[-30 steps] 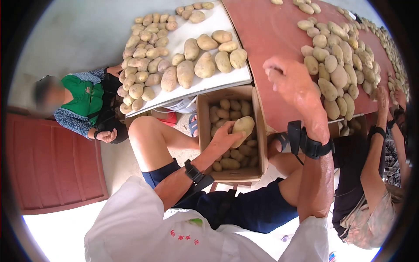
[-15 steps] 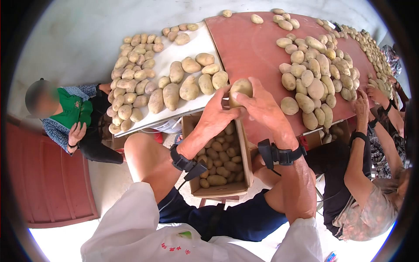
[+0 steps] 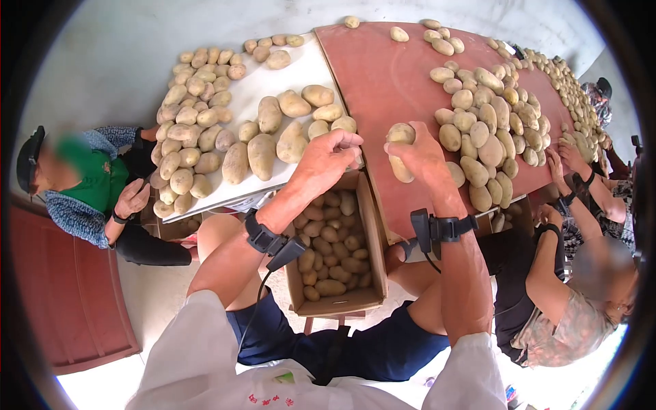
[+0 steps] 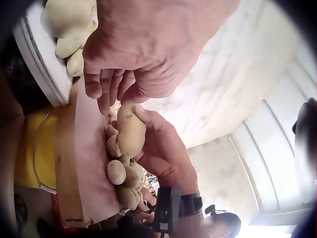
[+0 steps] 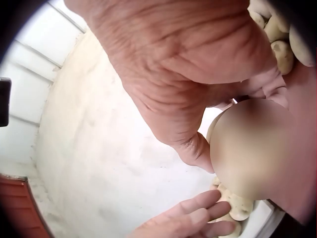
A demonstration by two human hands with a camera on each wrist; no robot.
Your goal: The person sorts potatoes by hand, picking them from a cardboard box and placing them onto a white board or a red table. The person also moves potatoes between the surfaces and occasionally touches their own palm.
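My right hand (image 3: 425,158) grips a large pale potato (image 3: 401,152) above the red tabletop, with the thumb on its near side. In the left wrist view that potato (image 4: 131,130) looks lumpy, with a small dark mark on its skin. My left hand (image 3: 321,164) holds nothing and hangs over the far end of the cardboard box (image 3: 372,236), its fingers loosely bent. From the right wrist, the left hand (image 5: 190,220) shows with fingers spread, apart from the potato. Many potatoes (image 3: 331,239) lie in the box between my knees.
Left of the seam, a white tabletop (image 3: 294,75) carries sorted rows of potatoes. A large heap of potatoes (image 3: 488,137) covers the right part of the red tabletop (image 3: 369,75). One person in green (image 3: 102,181) sits at left; others (image 3: 567,301) work close on my right.
A second ago my left hand held a potato over the box while my right was raised empty. Both hands then met around a potato; now the right alone holds it, the left drawn away.
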